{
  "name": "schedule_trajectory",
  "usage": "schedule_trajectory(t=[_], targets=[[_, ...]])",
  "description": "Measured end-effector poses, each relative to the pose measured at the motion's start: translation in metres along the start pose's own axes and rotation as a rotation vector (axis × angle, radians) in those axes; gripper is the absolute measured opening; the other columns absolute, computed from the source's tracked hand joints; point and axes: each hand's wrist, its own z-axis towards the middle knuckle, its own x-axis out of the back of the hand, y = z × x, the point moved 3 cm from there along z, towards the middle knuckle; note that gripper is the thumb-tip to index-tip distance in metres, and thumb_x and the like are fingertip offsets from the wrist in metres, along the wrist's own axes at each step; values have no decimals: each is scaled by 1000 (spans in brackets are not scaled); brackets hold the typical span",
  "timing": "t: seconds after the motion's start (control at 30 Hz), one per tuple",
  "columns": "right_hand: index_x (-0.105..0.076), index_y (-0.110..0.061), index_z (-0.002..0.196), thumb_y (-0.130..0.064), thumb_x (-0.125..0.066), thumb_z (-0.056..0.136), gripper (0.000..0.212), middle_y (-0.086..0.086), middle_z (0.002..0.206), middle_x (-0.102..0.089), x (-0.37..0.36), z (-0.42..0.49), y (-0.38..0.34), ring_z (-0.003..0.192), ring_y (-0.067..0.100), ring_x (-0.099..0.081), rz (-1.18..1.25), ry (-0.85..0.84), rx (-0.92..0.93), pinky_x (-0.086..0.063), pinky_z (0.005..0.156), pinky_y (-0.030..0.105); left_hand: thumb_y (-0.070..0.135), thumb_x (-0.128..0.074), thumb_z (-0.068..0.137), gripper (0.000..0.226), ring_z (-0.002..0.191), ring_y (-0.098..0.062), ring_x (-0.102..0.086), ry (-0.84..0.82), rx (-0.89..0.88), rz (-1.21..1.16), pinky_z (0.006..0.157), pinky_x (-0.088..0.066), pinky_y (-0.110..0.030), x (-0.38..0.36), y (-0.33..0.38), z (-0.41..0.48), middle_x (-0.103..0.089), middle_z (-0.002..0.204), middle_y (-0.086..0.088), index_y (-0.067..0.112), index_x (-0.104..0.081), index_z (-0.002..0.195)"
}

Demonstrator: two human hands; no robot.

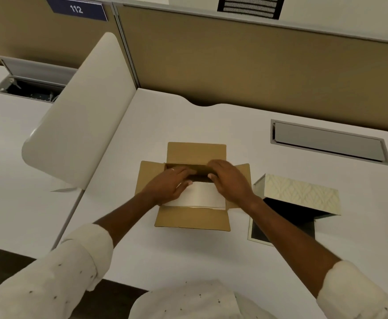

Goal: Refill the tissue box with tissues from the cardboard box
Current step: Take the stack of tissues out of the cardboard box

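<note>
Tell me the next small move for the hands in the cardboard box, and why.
Probably close both hands on the white tissue stack and lift it straight up. The cardboard box has all its flaps folded out, the left hand and right hand are already inside at the stack's far end, and the tissue box stands open just to the right, ready to take it.

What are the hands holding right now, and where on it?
Both hands, left hand and right hand, reach into the open cardboard box onto the white tissue stack near its far edge. A closed grip cannot be confirmed.
</note>
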Motion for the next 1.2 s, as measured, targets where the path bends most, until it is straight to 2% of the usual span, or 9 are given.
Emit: schedule_trajectory(t=[0.07, 0.13, 0.27, 0.4, 0.53, 0.6, 0.77, 0.9, 1.2], targets=[[-52, -19, 143, -34, -50, 104, 42, 4, 146, -57, -10, -8, -5, 132, 23, -53, -26, -141, 1, -40, 112, 36, 47, -35, 103, 50, 132, -20, -50, -158, 82, -38, 110, -43, -37, -9, 3, -5, -52, 147, -2, 23, -42, 147], [-44, -18, 150, -39, -45, 105, 49, 3, 153, -50, -19, -13, -5, 142, 20, -44, -131, -303, -4, -22, 123, 38, 51, -31, 103, 56, 141, -22, -41, -284, 163, 37, 117, -35, -40, -15, 2, -10, -42, 156, -2, 22, -34, 152], [-51, -20, 143, -44, -45, 103, 47, 0, 139, -63, -26, -19, -3, 134, 17, -53, -218, -435, 9, -4, 127, 39, 55, -28, 102, 60, 135, -25, -50, -433, 149, 97, 111, -41, -40, -13, 5, -13, -46, 154, -4, 25, -27, 154], [-61, -21, 128, -49, -52, 99, 40, -2, 126, -69, -18, -16, 3, 122, 16, -59, -148, -490, -35, -13, 125, 35, 63, -35, 97, 67, 133, -25, -51, -535, 157, 73, 108, -42, -40, -9, 5, -14, -48, 152, -3, 26, -28, 153], [-60, -18, 128, -59, -63, 90, 57, 3, 123, -68, -21, 3, -3, 110, 21, -61, -137, -652, -96, -46, 105, 37, 66, -56, 87, 78, 132, -26, -50, -693, 309, -21, 108, -43, -41, -12, 9, 1, -49, 150, -4, 25, -34, 150], [-54, -14, 136, -59, -66, 88, 66, 6, 131, -64, -28, 14, -9, 113, 23, -61, -71, -749, -162, -52, 100, 39, 64, -62, 84, 84, 136, -28, -46, -796, 354, 5, 111, -40, -43, -14, 11, 14, -44, 154, -6, 23, -33, 151], [-50, -14, 143, -63, -67, 84, 78, 5, 142, -57, -41, 32, -10, 125, 26, -56, -92, -938, -221, -47, 108, 42, 65, -71, 76, 93, 136, -29, -46, -958, 464, 5, 114, -40, -47, -17, 5, 29, -44, 154, -5, 24, -35, 151], [-56, -21, 136, -69, -69, 78, 76, 2, 134, -62, -51, 31, -4, 118, 24, -59, -148, -1025, -252, -50, 104, 41, 64, -78, 69, 90, 125, -28, -54, -1024, 489, -63, 107, -48, -47, -18, 5, 33, -54, 141, -3, 28, -43, 144], [-57, -25, 136, -70, -74, 72, 80, 0, 133, -63, -55, 36, 0, 119, 24, -60, -151, -1172, -296, -49, 107, 45, 68, -82, 57, 101, 126, -25, -54, -1127, 499, -50, 109, -46, -47, -19, 7, 39, -55, 138, 3, 29, -47, 142]])
